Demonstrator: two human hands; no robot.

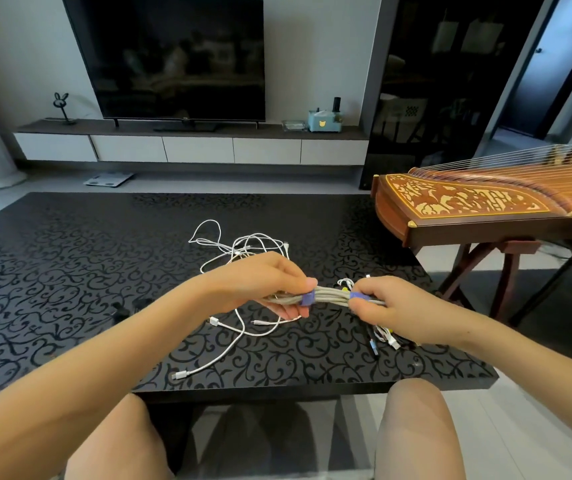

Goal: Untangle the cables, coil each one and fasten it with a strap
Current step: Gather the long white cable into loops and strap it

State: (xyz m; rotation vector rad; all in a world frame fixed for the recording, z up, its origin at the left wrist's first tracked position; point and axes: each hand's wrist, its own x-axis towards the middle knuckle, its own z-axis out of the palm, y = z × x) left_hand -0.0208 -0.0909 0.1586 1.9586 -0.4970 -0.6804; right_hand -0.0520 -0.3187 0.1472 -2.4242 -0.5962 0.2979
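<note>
I hold a flattened coil of grey braided cable [329, 293] level above the glossy black table with the scroll pattern [70, 271], one end in each hand. My left hand [264, 284] is curled round the coil's left end, its fingertips pinching at a blue-violet strap [306, 299] wrapped around the strands. My right hand [393, 306] grips the right end, thumb and forefinger closed on a second blue-violet strap [359, 296]. On the table, beyond and beneath my left hand, lies a loose tangle of thin white cables [243, 249], one plug trailing toward me. Just under my right hand rests a small heap of cable ends [383, 336], white and dark. A carved wooden zither [468, 202] stands to the right of the table.
</note>
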